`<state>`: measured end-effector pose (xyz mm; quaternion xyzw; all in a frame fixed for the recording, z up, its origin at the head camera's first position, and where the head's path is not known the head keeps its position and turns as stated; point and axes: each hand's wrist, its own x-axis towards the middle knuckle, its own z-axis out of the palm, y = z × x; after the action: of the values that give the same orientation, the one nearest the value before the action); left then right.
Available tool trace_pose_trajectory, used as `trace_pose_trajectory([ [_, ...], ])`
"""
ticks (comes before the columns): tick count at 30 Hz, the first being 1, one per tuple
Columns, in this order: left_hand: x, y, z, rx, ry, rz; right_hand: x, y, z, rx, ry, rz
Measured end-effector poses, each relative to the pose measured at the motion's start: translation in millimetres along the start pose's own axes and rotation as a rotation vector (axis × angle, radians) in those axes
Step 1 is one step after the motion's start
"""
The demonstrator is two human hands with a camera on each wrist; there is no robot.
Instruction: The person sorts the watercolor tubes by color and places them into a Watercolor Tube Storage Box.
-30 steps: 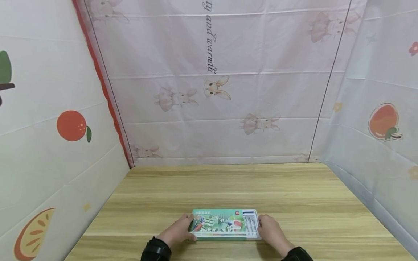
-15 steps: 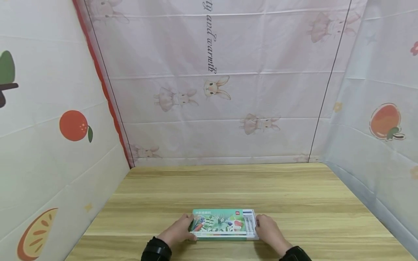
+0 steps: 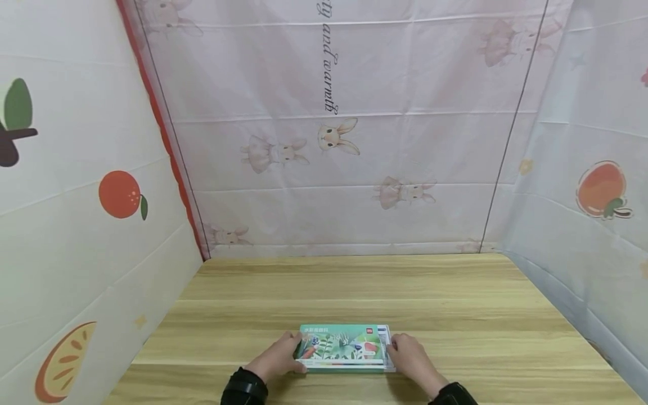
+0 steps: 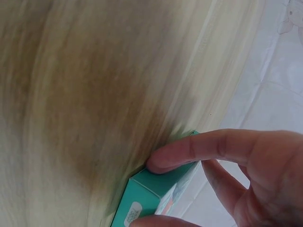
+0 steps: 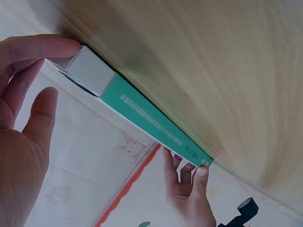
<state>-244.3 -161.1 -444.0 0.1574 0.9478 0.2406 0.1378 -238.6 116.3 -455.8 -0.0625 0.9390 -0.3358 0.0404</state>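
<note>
A flat green cardboard box (image 3: pixel 341 344) with a printed plant picture lies on the wooden table, long side toward me. From its right end sticks out a short stretch of a white inner tray (image 3: pixel 383 336), holding pale items too small to make out. My left hand (image 3: pixel 279 353) grips the left end of the box; in the left wrist view the thumb lies on its front side and a finger (image 4: pixel 177 153) across its end face. My right hand (image 3: pixel 412 360) presses its fingertips against the tray's outer end. The right thumb (image 5: pixel 43 113) stands apart from the tray.
The wooden table (image 3: pixel 354 287) stretches back to a pale curtain (image 3: pixel 304 214) printed with rabbits. White fruit-printed sheets close off the left side (image 3: pixel 66 242) and the right side (image 3: pixel 557 236). Both wrists wear black straps (image 3: pixel 245 387).
My right hand has moved left, and the white tray has slid further into the green sleeve, so less of it shows. The left hand keeps its hold on the box's left end.
</note>
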Motion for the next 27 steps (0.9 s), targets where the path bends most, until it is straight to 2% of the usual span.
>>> trace_pose_trajectory([
  [8, 2.0, -1.0, 2.3, -0.011, 0.003, -0.036, 1, -2, 3.7, 0.01, -0.026, -0.021],
  [14, 1.5, -1.1, 2.2, -0.021, 0.008, -0.025, 2, -6, 6.9, 0.053, -0.031, -0.019],
  [27, 0.5, -0.8, 2.4, -0.02, 0.018, -0.017, 0, -10, 10.4, 0.036, -0.02, -0.042],
])
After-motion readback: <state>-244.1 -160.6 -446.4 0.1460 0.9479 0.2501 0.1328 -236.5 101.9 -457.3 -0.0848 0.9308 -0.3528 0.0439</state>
